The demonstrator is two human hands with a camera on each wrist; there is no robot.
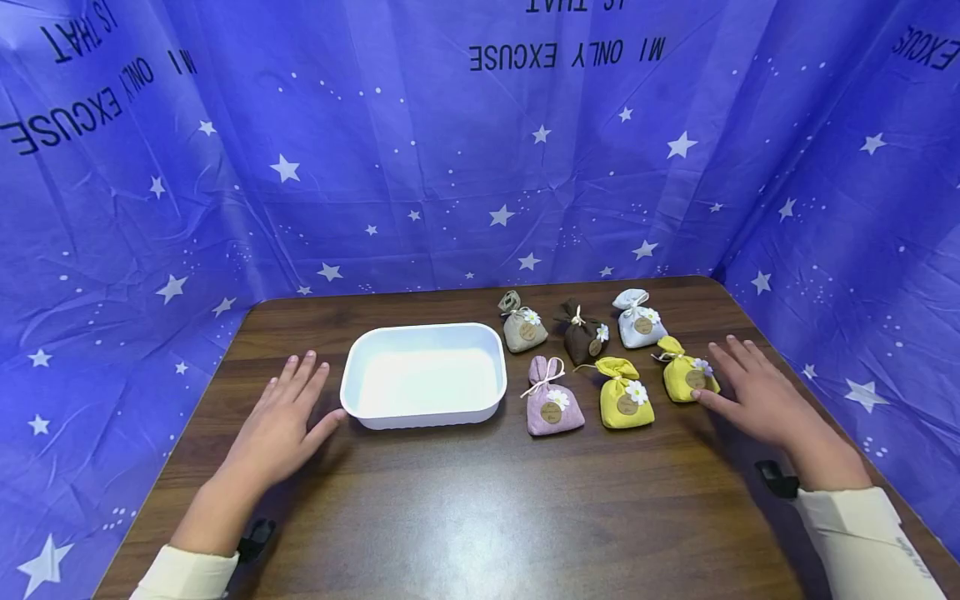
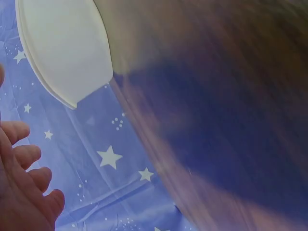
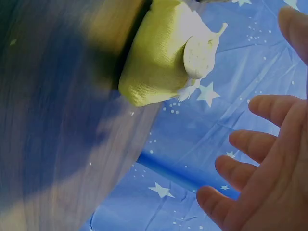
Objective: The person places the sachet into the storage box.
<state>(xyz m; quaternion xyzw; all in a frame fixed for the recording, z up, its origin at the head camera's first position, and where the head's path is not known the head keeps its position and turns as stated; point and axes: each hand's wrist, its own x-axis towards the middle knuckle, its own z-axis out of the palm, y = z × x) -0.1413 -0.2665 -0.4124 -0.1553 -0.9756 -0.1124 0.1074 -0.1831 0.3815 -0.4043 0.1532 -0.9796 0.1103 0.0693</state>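
Note:
A white rectangular tray (image 1: 427, 367) stands left of centre on the table. My left hand (image 1: 279, 425) is beside its left end, fingers spread and holding nothing; the left wrist view shows the hand (image 2: 24, 173) apart from the tray (image 2: 67, 48). To the right, my right hand (image 1: 776, 408) hovers, fingers extended, by the rightmost yellow sachet (image 1: 681, 379). Its thumb overlaps that sachet in the head view, but a gap shows in the right wrist view between hand (image 3: 269, 163) and sachet (image 3: 154, 57). Another yellow sachet (image 1: 615, 408) and a pink-purple sachet (image 1: 536, 410) sit nearer the tray.
Behind them, along the back, are a beige sachet (image 1: 513, 337), a dark brown sachet (image 1: 579, 343) and a white sachet (image 1: 630, 333), each with a flower and round tag. A blue star-printed curtain (image 1: 450, 167) surrounds the brown wooden table (image 1: 525, 500).

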